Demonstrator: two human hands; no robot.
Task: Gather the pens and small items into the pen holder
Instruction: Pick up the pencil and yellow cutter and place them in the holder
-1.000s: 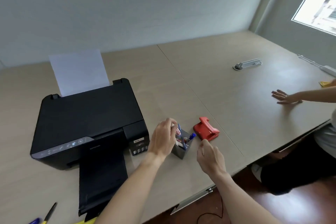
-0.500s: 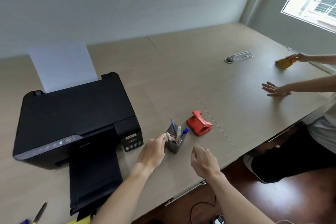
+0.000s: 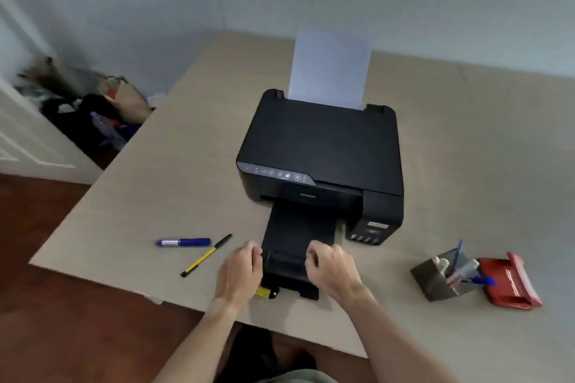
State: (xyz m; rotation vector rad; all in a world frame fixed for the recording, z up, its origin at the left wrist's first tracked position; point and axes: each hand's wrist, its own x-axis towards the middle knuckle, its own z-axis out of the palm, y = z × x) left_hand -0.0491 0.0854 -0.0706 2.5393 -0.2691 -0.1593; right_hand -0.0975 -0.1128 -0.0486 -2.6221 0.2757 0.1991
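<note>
The grey pen holder (image 3: 435, 284) stands at the right on the table, with several pens and a small white item in it. A blue marker (image 3: 183, 242) and a yellow-and-black pen (image 3: 207, 255) lie loose on the table, left of the printer's output tray (image 3: 298, 236). My left hand (image 3: 239, 274) hangs at the tray's left edge, just right of the yellow pen, fingers curled and nothing in it. My right hand (image 3: 329, 270) hovers over the tray's front right, fingers also curled and empty. A small yellow-and-black item (image 3: 264, 292) peeks out beside my left hand.
A black printer (image 3: 323, 152) with a sheet of paper (image 3: 331, 68) fills the middle of the table. A red hole punch (image 3: 510, 284) sits right of the holder. The table's front edge (image 3: 102, 281) runs close to the loose pens. Bags lie on the floor at the left.
My view has swung left. My left hand has left the pen holder and both hands have moved left to the printer's output tray. The other person is out of view.
</note>
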